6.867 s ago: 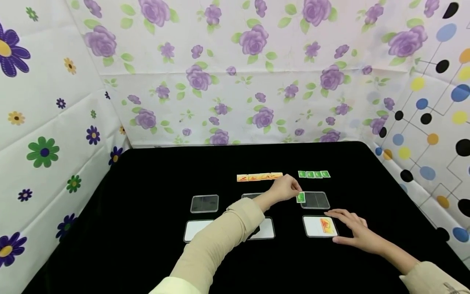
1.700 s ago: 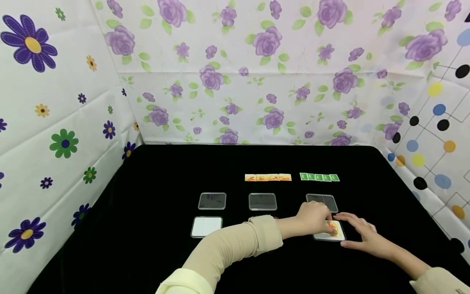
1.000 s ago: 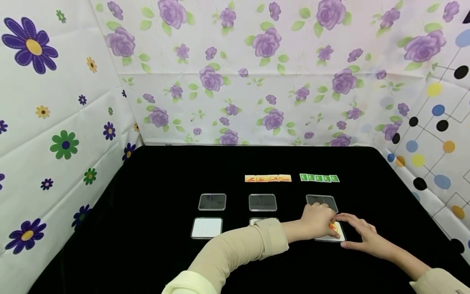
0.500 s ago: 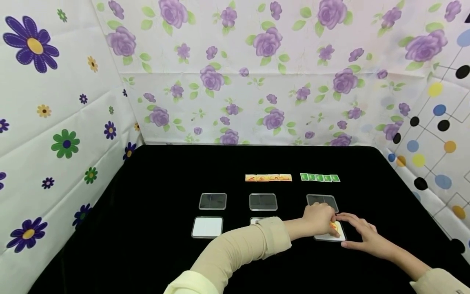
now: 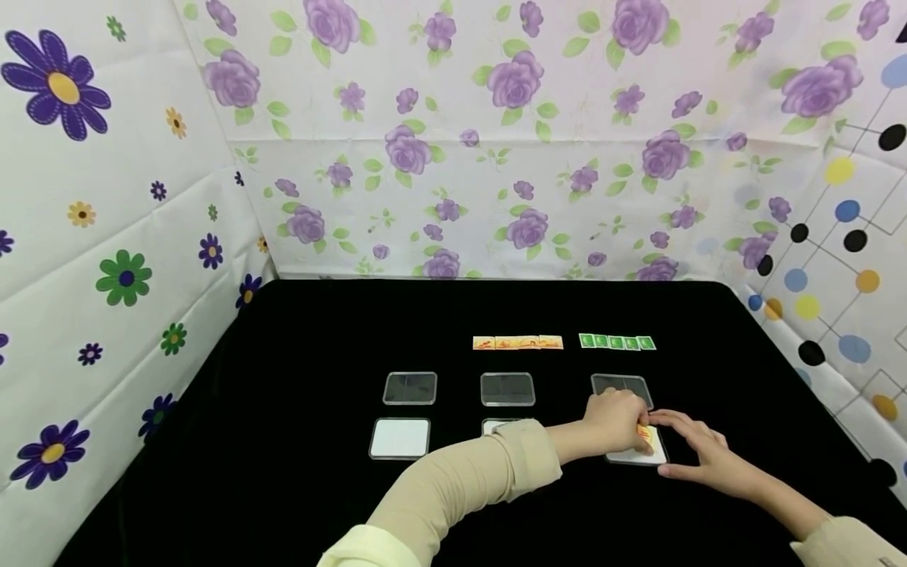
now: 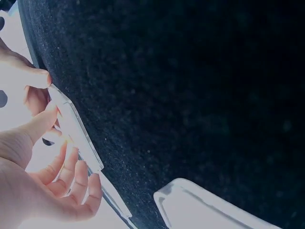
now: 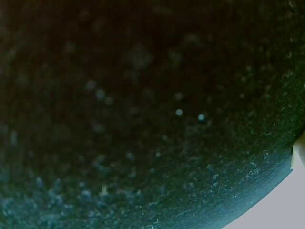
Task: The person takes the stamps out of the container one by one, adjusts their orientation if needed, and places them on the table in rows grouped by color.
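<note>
In the head view my left hand (image 5: 615, 421) reaches across to the rightmost shallow plastic case (image 5: 629, 458). Its thumb and index finger pinch at a small orange picture card (image 5: 646, 435), which lies on the white content of that case and is partly covered by the hand. My right hand (image 5: 701, 453) holds the same case by its right side, index finger at the far corner and thumb at the near one. The left wrist view catches the left hand (image 6: 52, 176) and the right thumb (image 6: 38, 77) at the case's edge (image 6: 78, 133).
Behind stand three clear plastic lids (image 5: 409, 388). A white-filled case (image 5: 400, 439) lies at the left; another (image 5: 494, 426) is mostly under the left sleeve (image 5: 460, 480). Farther back are a row of orange picture cards (image 5: 517, 342) and a row of green cards (image 5: 616, 342) on the black cloth (image 5: 319, 339).
Earlier my left hand held a green card near the right lid; the green row has since grown by one. The hand then moved down to the orange card. Lately both hands barely move.
</note>
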The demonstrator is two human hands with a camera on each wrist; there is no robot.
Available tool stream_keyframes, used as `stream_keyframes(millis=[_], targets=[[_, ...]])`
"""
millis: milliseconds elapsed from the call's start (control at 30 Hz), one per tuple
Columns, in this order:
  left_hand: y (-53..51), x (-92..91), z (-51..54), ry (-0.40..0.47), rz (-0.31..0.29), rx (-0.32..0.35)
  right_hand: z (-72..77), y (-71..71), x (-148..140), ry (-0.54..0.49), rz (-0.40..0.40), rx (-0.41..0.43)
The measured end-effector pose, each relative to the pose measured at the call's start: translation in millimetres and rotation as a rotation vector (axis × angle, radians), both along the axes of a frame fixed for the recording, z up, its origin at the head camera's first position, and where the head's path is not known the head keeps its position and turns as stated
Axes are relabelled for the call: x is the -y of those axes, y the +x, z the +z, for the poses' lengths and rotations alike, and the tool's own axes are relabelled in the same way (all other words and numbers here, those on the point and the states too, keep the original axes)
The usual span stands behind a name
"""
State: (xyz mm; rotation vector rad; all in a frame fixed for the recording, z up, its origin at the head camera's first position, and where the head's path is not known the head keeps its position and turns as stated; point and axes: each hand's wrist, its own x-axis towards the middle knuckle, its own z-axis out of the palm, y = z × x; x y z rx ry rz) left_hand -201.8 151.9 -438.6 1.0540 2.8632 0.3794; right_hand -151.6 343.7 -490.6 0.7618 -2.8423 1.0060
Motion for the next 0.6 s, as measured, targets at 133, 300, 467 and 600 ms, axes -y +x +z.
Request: stream_keyframes(millis=[133,300,467,600], targets=[[-0.5,1.4,1.0,-0.001,-0.006,-0.018,-0.2,0.0,0.0,0.015,-0.006,-0.001],[-0.5,4.2,3.5,-0.013,-0.021,-0.041,1.8,-1.2,0.0,0.030,-0.020,0.000],[-0.3,6.5,5.4,-0.011,-0.022,-0.025,2.1,-2.8,-0.2,0.039,-0.024,0.013],[-1.7,7.8,6.4,-0.016,-0.013,-0.022,0.7,-2.3,-1.1,0.057,-0.031,-0.007]])
